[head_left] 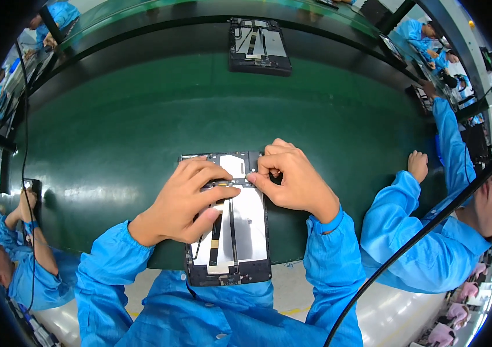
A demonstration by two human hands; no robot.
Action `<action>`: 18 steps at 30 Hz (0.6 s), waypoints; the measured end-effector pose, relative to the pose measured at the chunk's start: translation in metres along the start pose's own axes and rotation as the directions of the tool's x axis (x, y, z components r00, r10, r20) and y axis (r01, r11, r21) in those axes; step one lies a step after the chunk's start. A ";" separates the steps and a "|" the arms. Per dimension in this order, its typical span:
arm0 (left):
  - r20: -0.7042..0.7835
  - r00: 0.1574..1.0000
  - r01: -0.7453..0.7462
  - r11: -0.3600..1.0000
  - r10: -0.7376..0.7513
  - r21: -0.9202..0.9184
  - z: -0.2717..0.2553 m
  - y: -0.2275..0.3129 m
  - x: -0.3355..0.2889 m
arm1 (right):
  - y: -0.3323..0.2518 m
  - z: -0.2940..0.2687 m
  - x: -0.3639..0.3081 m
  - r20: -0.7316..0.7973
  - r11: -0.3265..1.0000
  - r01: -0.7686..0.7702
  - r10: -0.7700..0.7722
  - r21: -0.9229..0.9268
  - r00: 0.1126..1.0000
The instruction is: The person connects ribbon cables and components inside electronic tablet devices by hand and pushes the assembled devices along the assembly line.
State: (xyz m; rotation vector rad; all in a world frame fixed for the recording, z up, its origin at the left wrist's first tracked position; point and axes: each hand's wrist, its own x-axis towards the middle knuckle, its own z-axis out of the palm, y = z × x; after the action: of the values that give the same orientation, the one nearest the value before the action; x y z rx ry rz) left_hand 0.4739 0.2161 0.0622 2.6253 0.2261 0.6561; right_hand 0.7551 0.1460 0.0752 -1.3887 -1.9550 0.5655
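An opened tablet [251,222] lies in front of me, its near end reaching past the green table's edge. Silver plates, dark flat cables [215,234] and a black frame show inside it. My left hand [185,199] lies over the tablet's upper left part with its fingers stretched out, the fingertips touching near the small boards at the far end. At the far right corner my right hand [292,176] has thumb and forefinger pinched together against the tablet. What lies between those fingertips is hidden or too small to name.
Another opened tablet [259,47] lies at the far side of the green table [113,133]. A co-worker in blue [425,237] sits close on my right, another [37,266] on my left. A black cable [408,243] crosses the right side.
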 end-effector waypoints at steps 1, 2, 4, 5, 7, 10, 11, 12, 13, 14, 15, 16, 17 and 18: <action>-0.017 0.999 0.029 0.999 -0.029 0.017 0.002 0.005 0.004 | 0.001 -0.001 -0.002 0.005 1.000 0.007 -0.007 -0.005 1.000; -0.013 1.000 0.024 0.999 -0.023 0.022 0.004 0.007 0.005 | 0.001 -0.003 -0.003 0.009 1.000 0.014 -0.014 -0.011 1.000; 0.006 0.999 0.053 0.996 -0.054 0.070 0.007 0.010 0.007 | 0.001 -0.004 -0.004 0.023 1.000 0.007 -0.007 -0.008 1.000; 0.010 0.999 0.046 0.996 -0.047 0.072 0.007 0.011 0.007 | 0.001 -0.004 -0.005 0.045 1.000 -0.001 0.001 -0.006 0.999; 0.017 0.998 0.062 0.990 -0.065 0.124 0.007 0.013 0.007 | 0.002 -0.005 -0.007 0.048 1.000 -0.012 0.012 0.002 0.999; 0.023 0.997 0.064 0.990 -0.068 0.128 0.009 0.016 0.009 | 0.004 -0.007 -0.010 0.065 1.000 -0.024 0.024 0.010 0.998; 0.024 0.998 0.062 0.989 -0.066 0.131 0.009 0.016 0.010 | 0.004 -0.007 -0.010 0.075 1.000 -0.028 0.027 0.010 0.997; 0.019 0.998 0.054 0.989 -0.058 0.141 0.009 0.016 0.010 | 0.005 -0.007 -0.011 0.073 1.000 -0.026 0.025 0.011 0.997; 0.013 0.999 0.046 0.988 -0.048 0.149 0.010 0.015 0.010 | 0.006 -0.007 -0.011 0.078 1.000 -0.017 0.016 0.016 0.997; 0.014 0.999 0.044 0.988 -0.047 0.151 0.011 0.015 0.010 | 0.007 -0.007 -0.012 0.083 1.000 -0.009 0.007 0.022 0.997; 0.008 0.999 0.043 0.987 -0.045 0.154 0.011 0.016 0.010 | 0.007 -0.008 -0.013 0.081 1.000 -0.008 0.006 0.022 0.997; 0.001 0.999 0.044 0.987 -0.044 0.157 0.011 0.016 0.010 | 0.006 -0.008 -0.012 0.092 1.000 -0.009 0.008 0.014 0.996; 0.001 0.999 0.044 0.986 -0.045 0.159 0.011 0.016 0.010 | 0.005 -0.009 -0.012 0.104 1.000 -0.011 0.011 0.006 0.995; 0.005 0.999 0.050 0.985 -0.051 0.164 0.012 0.016 0.010 | 0.004 -0.010 -0.013 0.104 1.000 -0.009 0.009 0.008 0.995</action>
State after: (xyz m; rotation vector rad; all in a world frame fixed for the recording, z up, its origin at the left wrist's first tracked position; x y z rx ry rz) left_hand 0.4889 0.1999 0.0636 2.7685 0.3569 0.6333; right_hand 0.7673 0.1351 0.0758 -1.3886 -2.0266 0.6612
